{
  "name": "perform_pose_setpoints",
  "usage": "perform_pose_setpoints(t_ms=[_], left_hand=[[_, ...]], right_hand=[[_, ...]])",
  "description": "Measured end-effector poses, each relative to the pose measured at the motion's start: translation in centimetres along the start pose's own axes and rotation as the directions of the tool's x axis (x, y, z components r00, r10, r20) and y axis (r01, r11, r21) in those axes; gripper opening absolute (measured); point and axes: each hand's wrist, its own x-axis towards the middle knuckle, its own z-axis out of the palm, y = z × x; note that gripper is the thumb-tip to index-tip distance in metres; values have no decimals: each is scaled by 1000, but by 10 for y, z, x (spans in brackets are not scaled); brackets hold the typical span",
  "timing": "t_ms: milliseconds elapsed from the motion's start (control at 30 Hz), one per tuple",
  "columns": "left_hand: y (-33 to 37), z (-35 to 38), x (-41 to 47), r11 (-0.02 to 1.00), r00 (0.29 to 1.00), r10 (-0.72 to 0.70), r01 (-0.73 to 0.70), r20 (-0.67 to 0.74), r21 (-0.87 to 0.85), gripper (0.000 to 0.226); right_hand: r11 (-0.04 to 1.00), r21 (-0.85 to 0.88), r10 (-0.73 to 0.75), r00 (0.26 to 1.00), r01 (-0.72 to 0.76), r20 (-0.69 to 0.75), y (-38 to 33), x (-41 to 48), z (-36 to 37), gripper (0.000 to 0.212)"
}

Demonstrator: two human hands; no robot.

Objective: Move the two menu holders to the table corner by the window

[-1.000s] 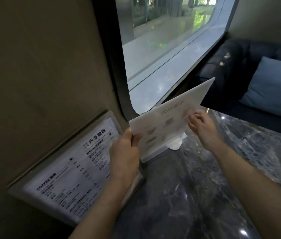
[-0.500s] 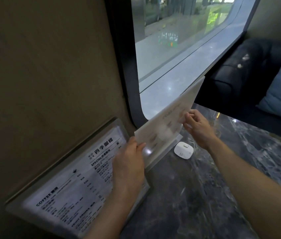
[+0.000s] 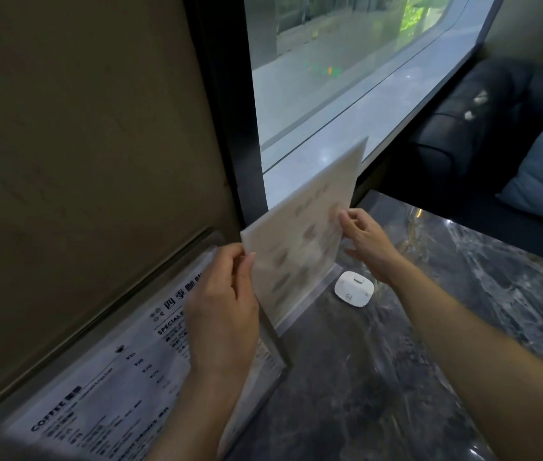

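1. Left hand (image 3: 221, 314) grip pinches the pale menu holder (image 3: 306, 241) at its near edge; right hand (image 3: 368, 242) grip pinches the far edge.
2. Holder's base (image 3: 310, 304) meets the worktop (image 3: 363, 377) beside the window (image 3: 346, 78); long axis runs along the window.
3. Coffee menu holder (image 3: 123, 377) leans nearer, left of the window.

- The menu holder leaning against the wall (image 3: 103, 387) carries the only print I can read. Near its lower left corner stands the heading "COFFEE" in bold black capitals.
- Higher on the same sheet, a heading begins "SPECIAL"; the left hand (image 3: 221, 314) covers the rest of that line.
- Above it runs a larger title in Chinese characters; I make out "四季", and the hand cuts off what follows.
- Columns of small item lines and prices fill the sheet, too fine to read.
- The upright menu holder (image 3: 303, 247) shows only faint, washed-out print, not legible.
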Motion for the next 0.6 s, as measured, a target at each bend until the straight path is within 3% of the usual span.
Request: perform_pose_setpoints(t_ms=[167, 600], left_hand=[[6, -4, 9, 998, 997, 52, -51, -55, 24, 8], [1, -5, 16, 999, 995, 35, -33, -98, 22, 8]], right_hand=[[996, 18, 87, 996, -88, 25, 4, -1, 4, 38], [985, -152, 84, 995, -76, 46, 1, 4, 7, 40]])
